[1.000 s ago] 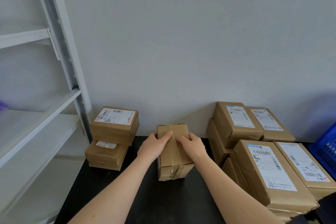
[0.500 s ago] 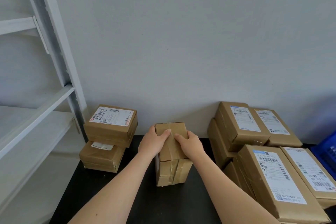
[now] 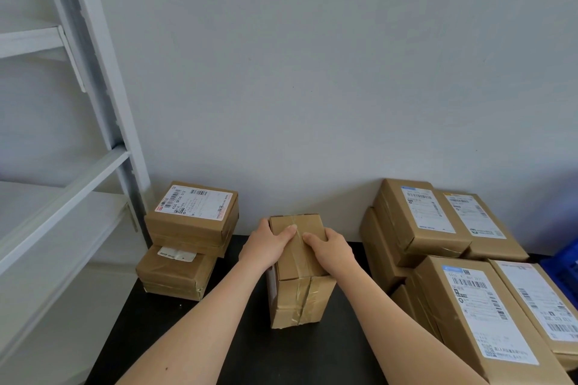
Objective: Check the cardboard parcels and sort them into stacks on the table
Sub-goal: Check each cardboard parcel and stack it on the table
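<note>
both hands (image 3: 300, 247) grip one taped parcel (image 3: 298, 272) — upright on table (image 3: 175, 331).

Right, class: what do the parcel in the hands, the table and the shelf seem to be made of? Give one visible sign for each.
Parcel: brown cardboard, matt, with visible flap edges; shiny clear tape runs along its seams.
Table: black, matt and smooth; perhaps laminate or painted board, the look leaves it open.
Shelf: white and smooth, likely painted metal, judging by its thin folded edges.
</note>
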A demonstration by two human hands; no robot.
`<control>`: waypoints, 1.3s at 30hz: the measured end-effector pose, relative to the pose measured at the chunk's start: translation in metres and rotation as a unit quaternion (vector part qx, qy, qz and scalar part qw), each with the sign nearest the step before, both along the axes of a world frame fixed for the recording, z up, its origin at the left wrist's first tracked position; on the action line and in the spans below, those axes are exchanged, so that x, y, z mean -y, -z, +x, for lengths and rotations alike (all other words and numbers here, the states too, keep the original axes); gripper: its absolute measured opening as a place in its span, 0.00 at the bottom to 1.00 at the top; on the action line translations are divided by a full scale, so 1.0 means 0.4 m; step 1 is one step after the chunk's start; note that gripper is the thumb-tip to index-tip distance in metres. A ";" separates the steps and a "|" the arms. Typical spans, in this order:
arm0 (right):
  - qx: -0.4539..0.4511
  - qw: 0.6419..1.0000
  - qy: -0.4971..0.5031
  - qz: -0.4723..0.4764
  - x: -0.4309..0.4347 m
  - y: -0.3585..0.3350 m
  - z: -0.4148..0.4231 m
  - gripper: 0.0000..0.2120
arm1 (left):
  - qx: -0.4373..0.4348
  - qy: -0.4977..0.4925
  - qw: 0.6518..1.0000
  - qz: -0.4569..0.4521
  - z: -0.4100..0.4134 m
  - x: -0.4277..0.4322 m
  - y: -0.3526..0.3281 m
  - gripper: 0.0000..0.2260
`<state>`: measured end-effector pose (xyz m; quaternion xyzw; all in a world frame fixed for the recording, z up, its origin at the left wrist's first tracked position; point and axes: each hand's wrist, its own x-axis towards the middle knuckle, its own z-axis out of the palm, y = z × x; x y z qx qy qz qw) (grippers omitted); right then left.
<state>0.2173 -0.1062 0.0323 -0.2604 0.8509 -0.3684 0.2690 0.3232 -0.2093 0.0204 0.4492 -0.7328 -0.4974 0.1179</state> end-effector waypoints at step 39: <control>-0.210 0.950 -0.081 0.216 -0.035 -0.095 0.135 0.53 | -0.077 -0.081 0.991 0.069 0.119 -0.063 0.019 0.18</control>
